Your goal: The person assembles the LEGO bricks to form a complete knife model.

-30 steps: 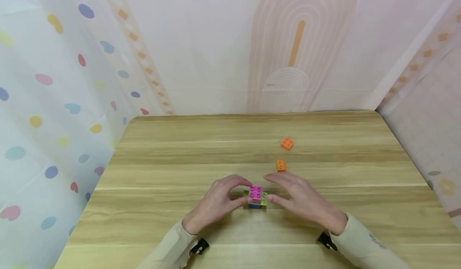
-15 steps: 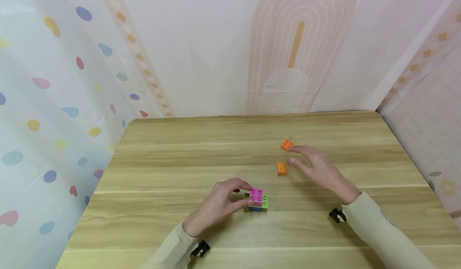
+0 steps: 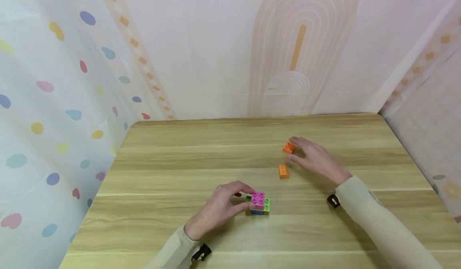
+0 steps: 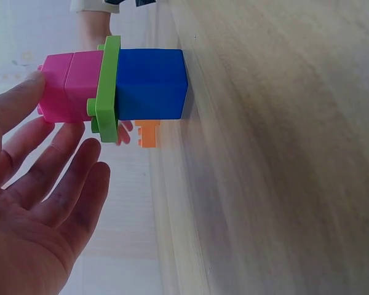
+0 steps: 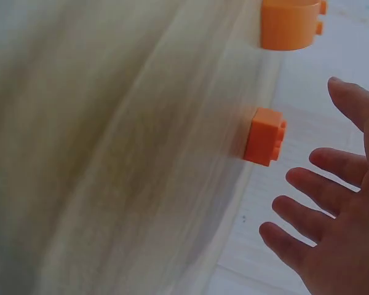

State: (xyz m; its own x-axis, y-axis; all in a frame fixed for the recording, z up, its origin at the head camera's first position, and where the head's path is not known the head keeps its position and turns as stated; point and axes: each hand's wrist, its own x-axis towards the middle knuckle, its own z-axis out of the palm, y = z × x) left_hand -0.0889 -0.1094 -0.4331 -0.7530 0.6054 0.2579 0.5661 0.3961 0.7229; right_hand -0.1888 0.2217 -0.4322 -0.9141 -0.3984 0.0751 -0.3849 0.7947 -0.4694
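A small stack of toy building bricks stands upright on the table: two pink bricks on top, a light green plate under them and a blue brick at the bottom. My left hand pinches the top pink brick between thumb and index finger, the other fingers loosely bent below. My right hand hovers with spread fingers beside the far orange brick. In the right wrist view a gap shows between those fingers and the four-stud orange brick.
Nearer than the far orange brick lies another orange brick with a curved side, two studs showing. The wooden table ends at a patterned cloth backdrop behind, with a dotted cloth on the left.
My right hand has left the stack and moved away to the far right, over to the far orange brick. The left hand has stayed at the pink brick.
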